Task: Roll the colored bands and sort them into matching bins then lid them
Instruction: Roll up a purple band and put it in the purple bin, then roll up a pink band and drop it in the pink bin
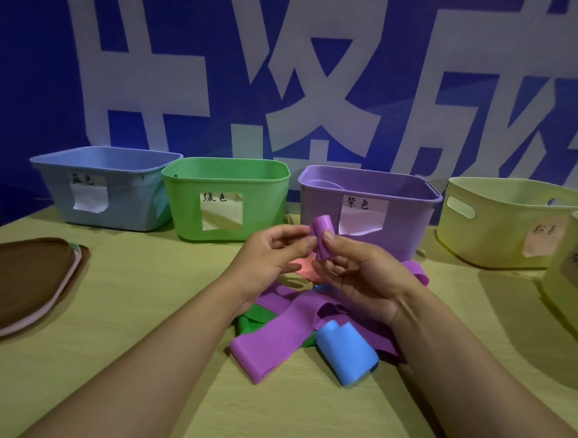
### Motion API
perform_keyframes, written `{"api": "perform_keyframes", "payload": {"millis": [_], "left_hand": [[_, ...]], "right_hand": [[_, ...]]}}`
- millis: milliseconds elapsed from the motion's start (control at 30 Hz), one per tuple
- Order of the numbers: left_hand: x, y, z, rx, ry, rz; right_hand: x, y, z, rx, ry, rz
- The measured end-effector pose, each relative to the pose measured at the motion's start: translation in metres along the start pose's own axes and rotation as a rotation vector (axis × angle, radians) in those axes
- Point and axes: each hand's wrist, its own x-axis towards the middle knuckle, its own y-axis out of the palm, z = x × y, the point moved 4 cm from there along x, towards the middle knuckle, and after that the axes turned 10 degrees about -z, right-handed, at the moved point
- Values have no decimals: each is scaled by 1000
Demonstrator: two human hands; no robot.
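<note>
standing in a row at the back of the pale wooden table (pixel 108 310) are a light blue plastic bin (pixel 91 188), a green plastic bin (pixel 228 199), a purple plastic bin (pixel 368 206) and a pale yellow plastic bin (pixel 501 223), each with a paper label on its front; a second yellowish bin (pixel 573 267) shows at the right edge. inside the purple bin a pale curved shape shows near the rim, too unclear to name; what the other bins hold cannot be seen. a stack of brown lids (pixel 20 281) lies at the left. both forearms reach forward and meet above a heap of loose bands (pixel 285 322), mostly purple with green, coral and a blue rolled band (pixel 344 352) at its near side. the right hand (pixel 361 276), palm turned inward, pinches a small rolled purple band (pixel 322 235) between curled thumb and fingers, upright, just in front of the purple bin. the left hand (pixel 272 254) touches the roll's side with its bent fingertips (pixel 308 241).
</note>
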Motion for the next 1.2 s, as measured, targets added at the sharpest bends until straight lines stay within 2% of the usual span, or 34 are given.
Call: {"api": "perform_keyframes", "payload": {"millis": [67,233,333,467,633,800,1000,1200], "left_hand": [[-2,3,-1,13,18,-36],[3,16,-12,86,127,-172],[11,25,-22,266,247,-237],[25,29,-26,407,309,-289],[32,26,-25,479,350,-329],[36,14,-20,505,373,-358],[34,3,-11,638,417,-362],[31,0,-6,670,413,-333]], "right_hand": [[1,3,4,-2,-87,-14],[1,-12,21,13,-272,-220],[0,-19,34,-340,-517,-387],[6,-13,70,-575,-719,-422],[27,-12,124,-962,-717,-503],[53,-4,149,-1316,-712,-520],[94,1,153,-1448,-593,-489],[126,0,143,-1542,-469,-475]]}}
